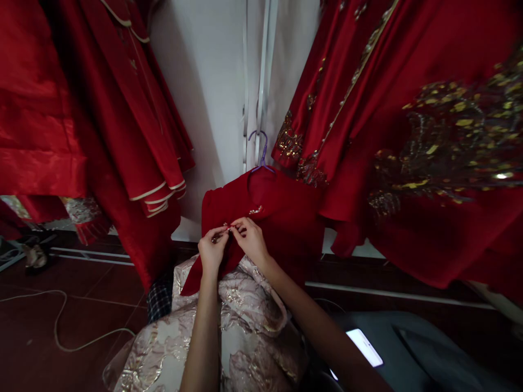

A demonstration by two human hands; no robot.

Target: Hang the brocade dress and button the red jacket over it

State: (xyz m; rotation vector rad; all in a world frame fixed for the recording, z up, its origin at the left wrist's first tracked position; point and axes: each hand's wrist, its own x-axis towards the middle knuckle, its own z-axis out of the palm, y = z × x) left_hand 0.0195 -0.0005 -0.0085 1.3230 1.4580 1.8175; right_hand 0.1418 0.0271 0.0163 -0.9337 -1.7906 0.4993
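A small red garment (278,215) hangs on a purple hanger (261,155) against the white wall. Both my hands work at its front flap, close together. My left hand (212,250) pinches the red cloth by a small beaded fastening (227,227). My right hand (251,237) is closed on the same spot, fingertips meeting the left hand's. A second sparkling clasp (256,210) sits higher on the garment. What lies between my fingertips is too small to make out beyond the fastening.
Red dresses hang at left (102,120) and, with gold embroidery, at right (408,125). A pale brocade fabric (229,337) lies under my forearms. A lit phone (365,347) rests on a dark surface at lower right. A white cable (57,321) trails on the floor.
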